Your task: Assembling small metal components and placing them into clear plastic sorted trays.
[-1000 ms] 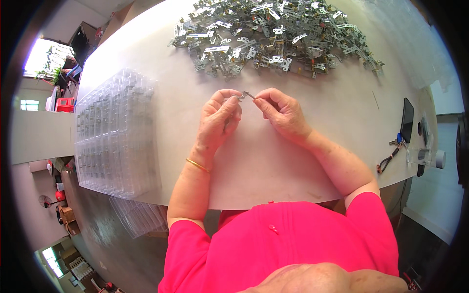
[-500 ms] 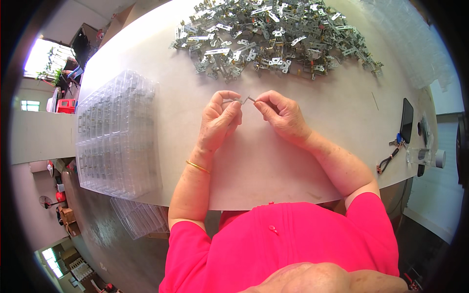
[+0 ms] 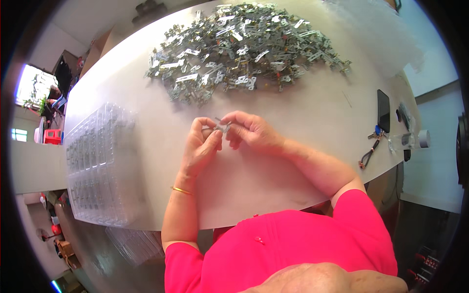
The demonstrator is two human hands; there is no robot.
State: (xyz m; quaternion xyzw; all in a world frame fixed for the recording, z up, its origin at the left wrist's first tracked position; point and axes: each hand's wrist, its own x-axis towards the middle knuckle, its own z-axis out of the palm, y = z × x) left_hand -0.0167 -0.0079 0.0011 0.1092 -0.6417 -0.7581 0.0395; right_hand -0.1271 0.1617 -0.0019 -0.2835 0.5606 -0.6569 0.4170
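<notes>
A small silvery metal bracket is between my two hands above the tabletop. My left hand pinches it between thumb and bent fingers, a gold bangle on that wrist. From the other side, my right hand closes thumb and fingertips on the same small piece, its fingers almost touching the left ones. Exactly how the fingertips grip it is partly hidden. Just beyond both hands spreads a large heap of metal brackets, silver with some brass-coloured and red bits.
Clear plastic compartment trays holding small parts are stacked on the left of the pale table. On the right are a black phone, keys on a dark strap and a clear bottle. Clear plastic sheeting covers the far right corner.
My hands have come closer together, and the right fingers now meet the left ones around the metal piece. The whole view has shifted, so heap and trays sit lower and further left.
</notes>
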